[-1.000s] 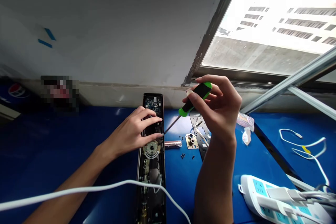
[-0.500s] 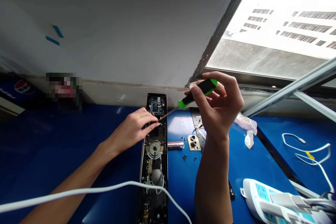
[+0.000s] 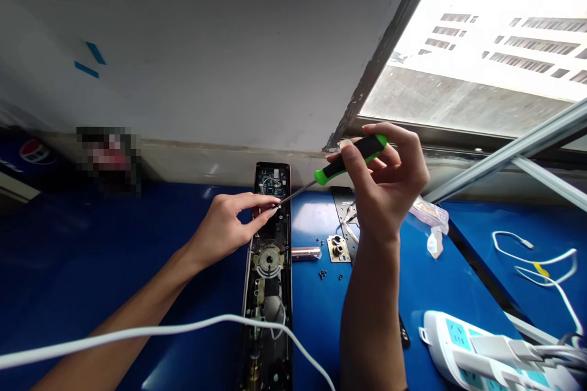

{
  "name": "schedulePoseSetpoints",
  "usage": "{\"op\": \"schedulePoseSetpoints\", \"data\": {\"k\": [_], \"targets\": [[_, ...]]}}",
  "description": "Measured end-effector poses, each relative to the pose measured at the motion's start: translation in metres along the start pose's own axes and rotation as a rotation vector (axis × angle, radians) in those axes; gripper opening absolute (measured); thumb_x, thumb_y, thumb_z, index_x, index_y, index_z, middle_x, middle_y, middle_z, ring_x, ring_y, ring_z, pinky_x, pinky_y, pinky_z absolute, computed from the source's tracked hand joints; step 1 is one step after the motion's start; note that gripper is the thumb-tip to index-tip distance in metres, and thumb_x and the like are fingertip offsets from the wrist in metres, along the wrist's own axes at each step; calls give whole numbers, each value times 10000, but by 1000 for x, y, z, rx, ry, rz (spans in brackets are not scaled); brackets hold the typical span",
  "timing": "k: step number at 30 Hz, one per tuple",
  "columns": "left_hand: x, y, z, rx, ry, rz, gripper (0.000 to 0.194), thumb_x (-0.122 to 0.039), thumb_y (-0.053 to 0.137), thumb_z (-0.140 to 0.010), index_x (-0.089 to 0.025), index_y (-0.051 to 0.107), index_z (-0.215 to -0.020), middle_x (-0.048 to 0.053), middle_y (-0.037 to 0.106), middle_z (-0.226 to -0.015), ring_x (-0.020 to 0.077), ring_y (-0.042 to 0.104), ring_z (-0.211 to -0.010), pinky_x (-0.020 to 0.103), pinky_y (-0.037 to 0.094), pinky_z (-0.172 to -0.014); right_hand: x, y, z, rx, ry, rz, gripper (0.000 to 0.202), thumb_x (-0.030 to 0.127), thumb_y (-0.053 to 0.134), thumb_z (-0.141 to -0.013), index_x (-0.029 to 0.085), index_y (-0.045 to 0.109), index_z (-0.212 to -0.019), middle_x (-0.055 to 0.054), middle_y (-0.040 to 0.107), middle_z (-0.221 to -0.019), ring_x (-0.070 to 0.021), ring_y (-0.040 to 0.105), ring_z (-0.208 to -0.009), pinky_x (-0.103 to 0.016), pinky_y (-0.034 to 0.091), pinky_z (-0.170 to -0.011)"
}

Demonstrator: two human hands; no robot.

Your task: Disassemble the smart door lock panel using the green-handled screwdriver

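A long black lock housing [image 3: 269, 261] lies open on the blue table, with a circuit board [image 3: 272, 183] at its far end and a round metal part lower down. My right hand [image 3: 383, 180] grips a green and black screwdriver [image 3: 352, 160], which slants down to the left towards the housing. Over the housing's upper part, the thumb and fingertips of my left hand [image 3: 233, 223] are pinched at the screwdriver's tip. Whether a small part is between them is hidden.
Right of the housing lie a metal plate [image 3: 338, 248], small screws [image 3: 323, 274] and a copper-coloured cylinder [image 3: 306, 253]. A white cable [image 3: 183, 328] crosses the foreground. A power strip [image 3: 452, 342] sits at the lower right, below a metal frame bar [image 3: 513, 149].
The screwdriver and my right hand have shifted slightly right. My left hand's fingers have straightened and moved a little up, with a wider gap between thumb and index finger.
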State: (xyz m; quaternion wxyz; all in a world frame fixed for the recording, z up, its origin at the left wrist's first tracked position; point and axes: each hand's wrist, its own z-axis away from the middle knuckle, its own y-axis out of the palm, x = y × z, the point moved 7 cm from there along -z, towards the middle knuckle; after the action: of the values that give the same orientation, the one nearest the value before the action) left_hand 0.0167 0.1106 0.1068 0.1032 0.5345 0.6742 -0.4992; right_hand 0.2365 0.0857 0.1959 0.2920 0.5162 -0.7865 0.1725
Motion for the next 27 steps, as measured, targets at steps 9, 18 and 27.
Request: {"op": "schedulePoseSetpoints", "data": {"k": [9,18,27], "targets": [[-3,-2,0,-8,81,14,209,-258,732,-937,-217,801,-1130,1,838,-1010,173,801,-864,247,633,-807,-14,0,0,-43,97,66,257,319,760,-890,283,608,-1094,16,719,-883,-202,796,-780,-359,706,-682],[-4,2,0,16,113,44,236,-230,724,-946,-209,749,-1179,5,832,-1013,144,790,-850,236,637,-834,-30,-8,2,-108,204,71,273,357,793,-869,257,628,-1061,13,723,-841,-183,783,-678,-308,678,-580],[0,1,0,62,121,38,282,-226,706,-966,-214,735,-1246,14,826,-1098,160,796,-943,244,631,-886,-34,-3,3,-122,193,49,280,342,807,-862,253,637,-1066,14,708,-845,-178,776,-670,-313,676,-592]]}}
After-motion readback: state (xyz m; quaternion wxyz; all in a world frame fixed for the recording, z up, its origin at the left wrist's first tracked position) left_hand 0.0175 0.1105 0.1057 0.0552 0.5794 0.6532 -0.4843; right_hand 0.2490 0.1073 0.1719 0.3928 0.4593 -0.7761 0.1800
